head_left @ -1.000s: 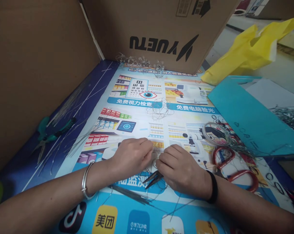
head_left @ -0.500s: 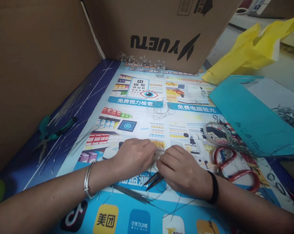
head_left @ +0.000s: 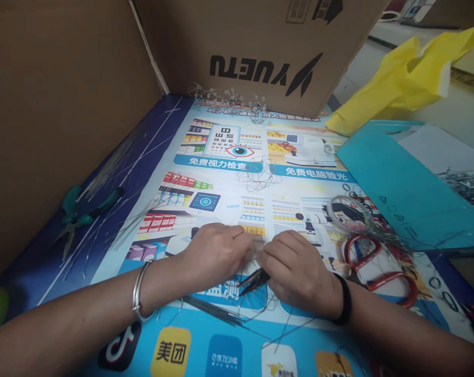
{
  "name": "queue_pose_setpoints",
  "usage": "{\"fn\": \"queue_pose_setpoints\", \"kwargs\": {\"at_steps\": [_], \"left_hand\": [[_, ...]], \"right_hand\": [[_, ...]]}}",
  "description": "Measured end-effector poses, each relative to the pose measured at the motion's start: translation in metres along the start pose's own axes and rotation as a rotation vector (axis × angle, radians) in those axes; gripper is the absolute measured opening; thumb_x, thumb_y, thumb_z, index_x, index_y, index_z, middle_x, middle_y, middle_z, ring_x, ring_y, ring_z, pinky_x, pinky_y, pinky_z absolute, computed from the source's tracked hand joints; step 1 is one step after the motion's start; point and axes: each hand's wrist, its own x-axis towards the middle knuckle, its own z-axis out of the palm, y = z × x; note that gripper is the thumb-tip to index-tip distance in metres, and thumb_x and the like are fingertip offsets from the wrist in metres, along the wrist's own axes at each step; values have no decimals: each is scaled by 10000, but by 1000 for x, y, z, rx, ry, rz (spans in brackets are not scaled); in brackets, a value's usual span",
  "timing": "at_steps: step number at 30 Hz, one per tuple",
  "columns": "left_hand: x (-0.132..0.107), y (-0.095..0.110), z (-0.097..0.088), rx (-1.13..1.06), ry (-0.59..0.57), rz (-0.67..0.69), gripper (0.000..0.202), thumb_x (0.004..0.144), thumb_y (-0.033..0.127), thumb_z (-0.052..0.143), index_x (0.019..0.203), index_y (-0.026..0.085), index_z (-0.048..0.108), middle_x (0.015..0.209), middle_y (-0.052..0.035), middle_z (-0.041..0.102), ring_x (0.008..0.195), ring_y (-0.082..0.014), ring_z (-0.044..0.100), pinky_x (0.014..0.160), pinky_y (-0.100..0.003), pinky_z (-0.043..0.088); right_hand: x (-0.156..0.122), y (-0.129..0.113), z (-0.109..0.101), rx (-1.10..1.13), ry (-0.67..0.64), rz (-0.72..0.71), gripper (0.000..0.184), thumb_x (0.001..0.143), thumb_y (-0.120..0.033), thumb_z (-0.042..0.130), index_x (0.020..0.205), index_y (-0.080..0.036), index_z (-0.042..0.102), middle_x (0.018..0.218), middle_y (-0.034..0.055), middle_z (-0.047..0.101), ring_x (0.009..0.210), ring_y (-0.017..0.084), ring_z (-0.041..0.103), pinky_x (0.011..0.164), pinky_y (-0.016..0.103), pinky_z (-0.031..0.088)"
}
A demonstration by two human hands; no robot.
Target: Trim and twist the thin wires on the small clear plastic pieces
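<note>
My left hand (head_left: 223, 251) is closed, its thumb and fingertips pinching thin metal wire (head_left: 257, 242) over the printed poster. Just beside it, my right hand (head_left: 295, 272) is closed round a pair of pliers (head_left: 253, 281). Only the dark pointed jaws show below its fingers, pointing down to the left; the handles are hidden in the palm. Looped wire hangs between and below both hands, its ends partly covered by the fingers. A bundle of straight cut wires (head_left: 215, 310) lies on the poster under the left wrist.
Teal-handled pliers (head_left: 86, 212) and loose wires lie at left. Red-handled scissors or cutters (head_left: 394, 288) and a clear spool (head_left: 345, 214) lie at right. A wire tangle (head_left: 260, 174) sits ahead. A cardboard box (head_left: 260, 31), teal box (head_left: 402, 193) and yellow bag (head_left: 394, 94) stand beyond.
My right hand has shifted slightly to the right with the pliers, widening the gap between the hands. More of the wire shows there. My left hand stays nearly in place.
</note>
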Motion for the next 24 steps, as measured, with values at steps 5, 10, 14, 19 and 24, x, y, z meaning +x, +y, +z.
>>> {"fn": "queue_pose_setpoints", "kwargs": {"at_steps": [5, 10, 14, 19, 24], "left_hand": [[0, -1, 1, -41, -14, -26, 70, 772, 178, 500, 707, 169, 525, 616, 12, 570, 516, -136, 515, 452, -260, 337], [0, -1, 1, -72, -10, -32, 73, 804, 200, 489, 796, 174, 557, 669, 8, 603, 565, -151, 556, 489, -266, 389], [0, -1, 0, -71, -1, -45, 106, 817, 192, 459, 761, 174, 548, 640, 8, 587, 542, -148, 543, 475, -260, 380], [0, -2, 1, -88, -4, -51, 160, 832, 199, 420, 743, 163, 547, 633, 1, 579, 545, -135, 534, 480, -246, 378], [-1, -3, 2, -128, -21, -64, 191, 837, 190, 411, 715, 151, 554, 645, -14, 586, 558, -129, 525, 487, -243, 377]], "right_hand": [[-2, 1, 6, 182, 62, 249, 235, 734, -95, 482, 938, -82, 599, 782, 108, 609, 749, 215, 486, 661, 361, 418], [0, 4, 5, 411, -12, 409, 187, 757, -78, 477, 896, -129, 591, 798, 78, 618, 756, 184, 520, 675, 313, 425], [4, 5, 2, 429, -17, 426, 112, 789, -109, 470, 743, -146, 565, 696, 62, 579, 694, 171, 501, 623, 292, 400], [5, 4, 3, 388, 66, 418, 110, 782, -110, 465, 742, -154, 558, 685, 56, 573, 693, 170, 500, 621, 286, 387], [5, 5, 3, 318, 102, 481, 89, 750, -119, 466, 710, -164, 532, 665, 47, 557, 656, 161, 500, 577, 263, 377]]}}
